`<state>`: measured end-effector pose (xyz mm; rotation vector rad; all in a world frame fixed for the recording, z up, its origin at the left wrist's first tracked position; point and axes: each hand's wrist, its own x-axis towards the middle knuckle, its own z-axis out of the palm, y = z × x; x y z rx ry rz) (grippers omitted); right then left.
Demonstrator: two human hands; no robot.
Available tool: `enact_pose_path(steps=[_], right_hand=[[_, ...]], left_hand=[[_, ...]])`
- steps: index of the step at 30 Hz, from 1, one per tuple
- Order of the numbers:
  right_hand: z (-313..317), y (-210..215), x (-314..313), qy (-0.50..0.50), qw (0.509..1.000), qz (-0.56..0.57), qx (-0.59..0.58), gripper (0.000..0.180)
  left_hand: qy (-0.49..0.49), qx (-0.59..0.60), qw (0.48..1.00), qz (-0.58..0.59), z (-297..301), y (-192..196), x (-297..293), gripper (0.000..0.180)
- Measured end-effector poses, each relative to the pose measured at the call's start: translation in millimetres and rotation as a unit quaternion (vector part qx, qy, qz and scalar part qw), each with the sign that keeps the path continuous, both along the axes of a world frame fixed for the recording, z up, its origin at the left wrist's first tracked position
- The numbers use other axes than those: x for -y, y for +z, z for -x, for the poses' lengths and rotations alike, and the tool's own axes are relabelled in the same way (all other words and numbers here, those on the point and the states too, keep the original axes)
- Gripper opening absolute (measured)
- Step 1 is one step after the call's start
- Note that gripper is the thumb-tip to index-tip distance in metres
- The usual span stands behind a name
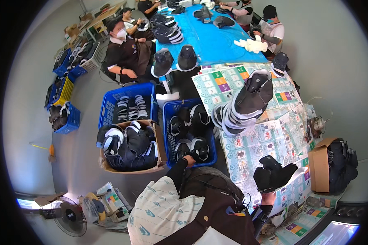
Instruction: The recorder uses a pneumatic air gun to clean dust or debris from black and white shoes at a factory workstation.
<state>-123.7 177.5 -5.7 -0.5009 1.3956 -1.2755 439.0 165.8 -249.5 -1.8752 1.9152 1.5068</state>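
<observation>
Right hand (268,199) grips black shoe (272,173) from below, above paper-covered surface's (243,157) near edge. Left hand (189,161) at blue crate's (214,145) near edge; closure unclear. Advisable: firm hold, upper uncrushed.

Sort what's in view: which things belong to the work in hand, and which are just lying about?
In the work:
black shoe upper, in the right hand
blue crate holding shoe pieces, left hand at its near edge
stacked shoe pieces, probably

Apparently lying about:
fan
yellow crate
</observation>
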Motion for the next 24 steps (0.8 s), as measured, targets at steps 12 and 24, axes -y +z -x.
enact_pose_path(steps=[12, 24], right_hand=[[-20.9, 30.2, 14.0, 0.072, 0.996, -0.053, -0.029, 0.039], [-31.3, 18.8, 31.2, 0.044, 0.996, -0.072, 0.039, 0.028]], left_hand=[[0.072, 0.037, 0.981, -0.176, -13.8, -11.9, -53.4, 0.02], [0.097, -0.013, 0.966, -0.237, -35.4, -36.4, -68.2, 0.019]])
